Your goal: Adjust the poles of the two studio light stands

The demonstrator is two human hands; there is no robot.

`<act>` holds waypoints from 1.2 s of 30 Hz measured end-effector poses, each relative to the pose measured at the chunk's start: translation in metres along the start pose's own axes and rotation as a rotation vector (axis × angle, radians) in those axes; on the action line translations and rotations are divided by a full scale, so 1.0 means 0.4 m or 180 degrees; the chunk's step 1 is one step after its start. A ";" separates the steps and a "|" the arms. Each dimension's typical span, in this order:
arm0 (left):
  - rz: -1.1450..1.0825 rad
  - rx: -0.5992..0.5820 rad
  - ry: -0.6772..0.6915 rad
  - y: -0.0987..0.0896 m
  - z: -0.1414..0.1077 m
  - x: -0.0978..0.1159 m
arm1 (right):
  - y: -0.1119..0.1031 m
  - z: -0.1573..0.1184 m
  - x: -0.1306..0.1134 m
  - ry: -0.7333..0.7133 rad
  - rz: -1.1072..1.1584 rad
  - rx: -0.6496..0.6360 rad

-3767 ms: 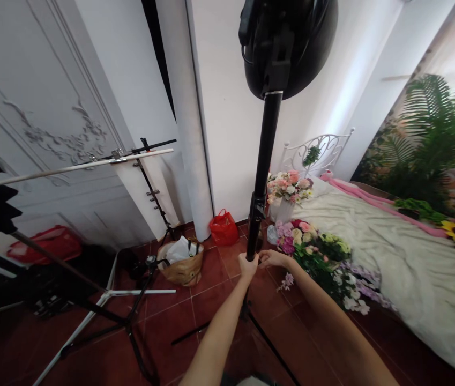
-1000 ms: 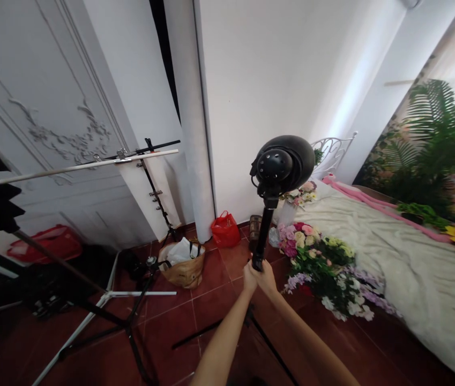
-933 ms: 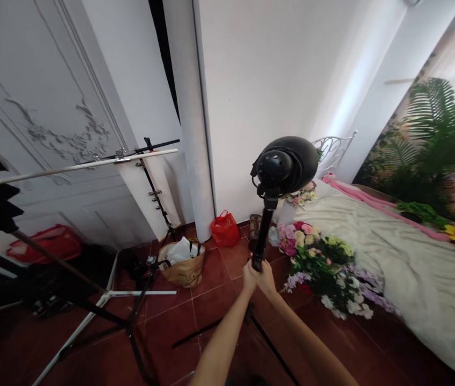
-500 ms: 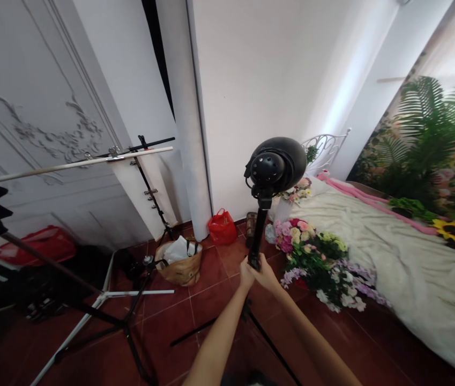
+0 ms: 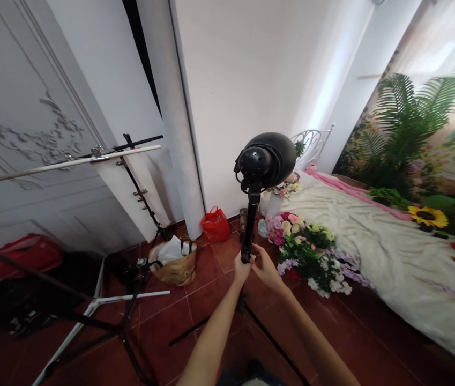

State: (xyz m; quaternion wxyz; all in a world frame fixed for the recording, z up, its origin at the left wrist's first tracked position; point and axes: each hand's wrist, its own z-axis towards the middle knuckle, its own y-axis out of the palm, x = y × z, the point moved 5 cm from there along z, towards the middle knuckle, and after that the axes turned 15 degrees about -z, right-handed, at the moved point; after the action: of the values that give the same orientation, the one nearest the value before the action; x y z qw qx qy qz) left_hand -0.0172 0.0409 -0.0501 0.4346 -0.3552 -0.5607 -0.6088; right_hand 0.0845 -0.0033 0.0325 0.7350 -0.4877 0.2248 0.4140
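Lamp (image 5: 273,161), black and rounded, sits atop a black stand (image 5: 252,214) straight in front of the person I'm watching. Its pole tips slightly, the upper end to my right, and two of its legs (image 5: 277,343) spread over the red tile floor (image 5: 169,329) beneath the forearms.

The left hand (image 5: 242,269) is wrapped around the pole, well below the lamp, its fingers closed on it. The right hand (image 5: 266,269) is just beside it, on the other side of the pole, with thumb and fingers curled inward; whether they pinch some small part there, or even touch the pole, I can't tell.

Past the hands, a red bag (image 5: 216,226) stands near the wall, with a tan basket (image 5: 177,266) of white stuff a little nearer. A large bunch of flowers (image 5: 301,244), pink, cream, purple and white, spreads beside the bed (image 5: 343,214). The cover on the bed is cream and wrinkled; a sunflower (image 5: 428,217) lies along its far side, near a long strip of pink cloth (image 5: 353,193). A white metal headboard (image 5: 315,142) closes the far end.

Over on the left, a white rod (image 5: 50,169) with metal clips (image 5: 99,154) crosses in front of a panelled wall (image 5: 14,80).
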 end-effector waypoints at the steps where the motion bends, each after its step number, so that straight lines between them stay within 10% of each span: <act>1: 0.0024 -0.0001 0.0011 -0.001 0.000 -0.001 | 0.000 -0.003 0.026 0.0071 -0.0112 0.0068; 9: 0.0405 0.0141 0.0134 -0.014 0.010 -0.024 | 0.050 -0.008 0.180 0.0653 -0.0050 -0.0198; 36: 0.0554 0.0156 0.0331 -0.010 0.001 0.003 | 0.126 0.034 0.269 0.1347 -0.0364 0.0120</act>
State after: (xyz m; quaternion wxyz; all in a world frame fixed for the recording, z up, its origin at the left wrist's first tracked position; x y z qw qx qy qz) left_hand -0.0215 0.0412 -0.0505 0.5229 -0.3597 -0.5191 -0.5724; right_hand 0.1015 0.0599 -0.0674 0.7027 -0.5618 0.3537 0.2557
